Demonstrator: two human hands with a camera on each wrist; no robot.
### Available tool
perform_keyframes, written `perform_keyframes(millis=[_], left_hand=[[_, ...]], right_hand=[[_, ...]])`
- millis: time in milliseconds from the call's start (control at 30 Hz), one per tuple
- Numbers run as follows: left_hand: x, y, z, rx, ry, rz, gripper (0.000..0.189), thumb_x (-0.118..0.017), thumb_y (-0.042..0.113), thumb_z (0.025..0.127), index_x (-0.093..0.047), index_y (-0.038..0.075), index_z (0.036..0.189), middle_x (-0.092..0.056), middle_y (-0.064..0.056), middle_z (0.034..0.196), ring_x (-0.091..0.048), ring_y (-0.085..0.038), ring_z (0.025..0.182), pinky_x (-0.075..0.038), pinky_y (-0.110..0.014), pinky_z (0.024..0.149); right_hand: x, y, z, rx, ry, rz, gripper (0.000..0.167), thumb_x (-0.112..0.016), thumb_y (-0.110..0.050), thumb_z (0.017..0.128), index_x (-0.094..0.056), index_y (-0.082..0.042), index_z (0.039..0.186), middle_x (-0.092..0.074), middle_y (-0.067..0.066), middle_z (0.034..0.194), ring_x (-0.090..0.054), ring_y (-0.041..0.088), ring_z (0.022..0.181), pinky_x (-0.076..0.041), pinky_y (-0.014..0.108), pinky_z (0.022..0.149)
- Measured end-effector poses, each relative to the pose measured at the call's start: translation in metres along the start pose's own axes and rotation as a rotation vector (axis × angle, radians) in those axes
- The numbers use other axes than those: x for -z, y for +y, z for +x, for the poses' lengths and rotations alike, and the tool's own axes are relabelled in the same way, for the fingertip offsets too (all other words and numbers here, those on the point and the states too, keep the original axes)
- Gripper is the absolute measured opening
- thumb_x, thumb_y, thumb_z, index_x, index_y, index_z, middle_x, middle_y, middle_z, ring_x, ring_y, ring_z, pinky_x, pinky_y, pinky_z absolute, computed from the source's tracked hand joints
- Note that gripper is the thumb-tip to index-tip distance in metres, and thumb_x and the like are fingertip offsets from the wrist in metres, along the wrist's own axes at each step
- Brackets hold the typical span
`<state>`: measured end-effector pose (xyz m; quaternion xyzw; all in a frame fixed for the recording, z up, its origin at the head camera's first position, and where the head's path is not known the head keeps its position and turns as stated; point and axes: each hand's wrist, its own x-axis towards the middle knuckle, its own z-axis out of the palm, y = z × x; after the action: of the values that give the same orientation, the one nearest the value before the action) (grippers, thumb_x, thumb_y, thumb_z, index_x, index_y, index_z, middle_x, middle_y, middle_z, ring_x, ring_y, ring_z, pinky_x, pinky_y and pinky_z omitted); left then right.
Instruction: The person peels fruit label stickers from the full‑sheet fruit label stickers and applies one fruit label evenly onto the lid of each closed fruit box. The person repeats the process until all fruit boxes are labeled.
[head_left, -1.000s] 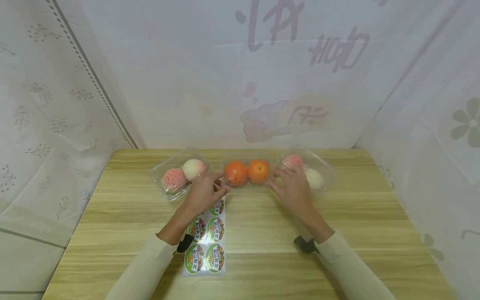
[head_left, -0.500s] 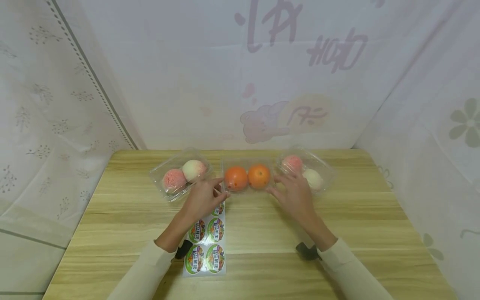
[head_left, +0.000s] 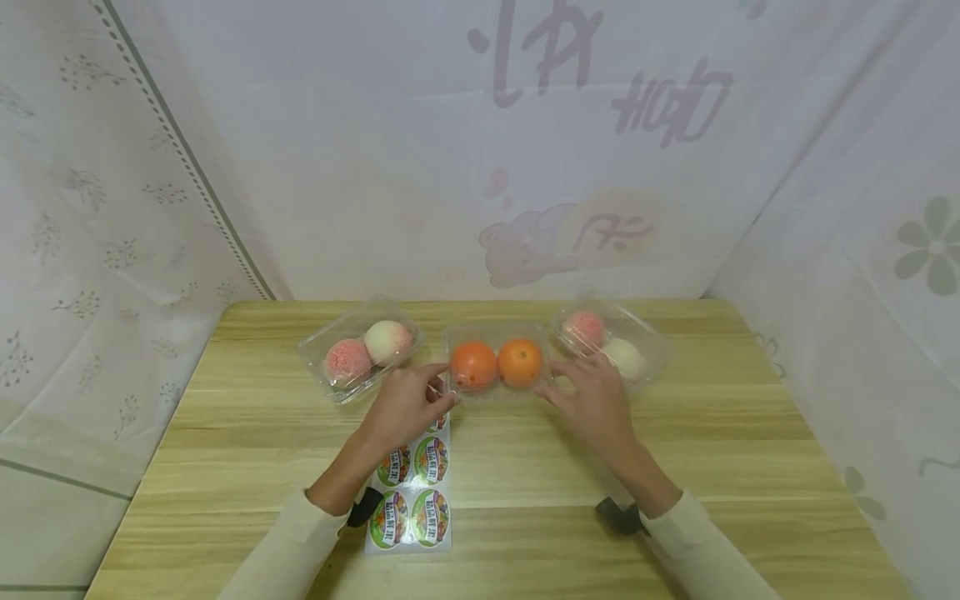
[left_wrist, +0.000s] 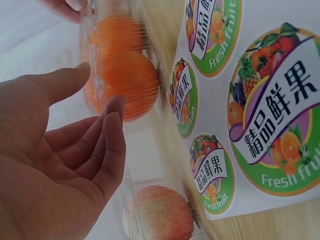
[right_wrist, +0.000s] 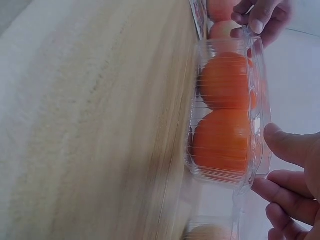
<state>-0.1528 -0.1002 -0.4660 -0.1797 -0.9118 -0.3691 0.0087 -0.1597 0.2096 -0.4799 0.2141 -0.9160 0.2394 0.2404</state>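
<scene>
Between my two hands is a clear plastic clamshell box (head_left: 498, 392), with two orange, round fruits (head_left: 474, 367) inside. My left hand (head_left: 405, 404) pinches its near left corner between thumb and index finger. At the opposite corner, my right hand (head_left: 596, 404) holds the box the same way, thumb on the near side. The right wrist view shows the lid down over the fruits, with the left hand (right_wrist: 267, 20) at the far end. Below my left hand lies a sheet of round fruit stickers (head_left: 408, 517), partly covered by that hand and wrist.
Left of the middle box stands another clear box (head_left: 360, 321) with two pink-and-white, peach-like fruits (head_left: 348, 362). A similar box (head_left: 637, 333) stands to the right, angled, partly behind my right hand. The wooden table (head_left: 525, 533) meets a printed cloth (head_left: 375, 167) at the back.
Both hands have drawn the middle box with the orange fruits a little toward me. The side boxes and the sticker sheet have stayed in place.
</scene>
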Motion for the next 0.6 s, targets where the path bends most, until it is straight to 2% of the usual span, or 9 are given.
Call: perform_keyframes(millis=[167, 333, 467, 600], left_hand=[[0.0, 0.002, -0.004, -0.003, -0.017, -0.004, 0.049, -0.085, 0.016, 0.097, -0.071, -0.004, 0.139, -0.079, -0.002, 0.092, -0.068, -0.003, 0.07, -0.057, -0.024, 0.065], [-0.001, 0.004, -0.009, -0.028, -0.01, 0.024, 0.048, -0.086, 0.017, 0.097, -0.072, -0.004, 0.138, -0.078, -0.001, 0.089, -0.065, -0.004, 0.069, -0.055, -0.024, 0.064], [-0.003, 0.005, -0.013, -0.011, -0.012, 0.02, 0.048, -0.086, 0.016, 0.096, -0.072, -0.004, 0.138, -0.079, -0.002, 0.091, -0.068, -0.005, 0.073, -0.057, -0.024, 0.065], [-0.003, 0.006, -0.015, 0.018, -0.021, 0.008, 0.048, -0.086, 0.016, 0.096, -0.072, -0.002, 0.138, -0.079, -0.001, 0.092, -0.069, -0.005, 0.075, -0.058, -0.025, 0.067]], right_hand=[[0.005, -0.002, -0.003, 0.009, 0.005, -0.015, 0.043, -0.1, -0.028, 0.077, -0.083, 0.0, 0.104, -0.083, 0.014, 0.102, -0.069, 0.042, 0.093, -0.054, 0.054, 0.081], [0.008, -0.004, -0.007, 0.046, 0.021, -0.014, 0.042, -0.101, -0.027, 0.075, -0.084, 0.0, 0.102, -0.082, 0.013, 0.099, -0.071, 0.042, 0.092, -0.056, 0.056, 0.082], [0.009, -0.004, -0.01, 0.094, 0.038, -0.024, 0.042, -0.099, -0.031, 0.075, -0.084, 0.001, 0.099, -0.082, 0.013, 0.095, -0.073, 0.039, 0.088, -0.055, 0.056, 0.081], [0.009, -0.004, -0.014, 0.126, 0.048, -0.042, 0.043, -0.097, -0.034, 0.075, -0.084, 0.0, 0.097, -0.083, 0.012, 0.094, -0.076, 0.038, 0.088, -0.056, 0.059, 0.089]])
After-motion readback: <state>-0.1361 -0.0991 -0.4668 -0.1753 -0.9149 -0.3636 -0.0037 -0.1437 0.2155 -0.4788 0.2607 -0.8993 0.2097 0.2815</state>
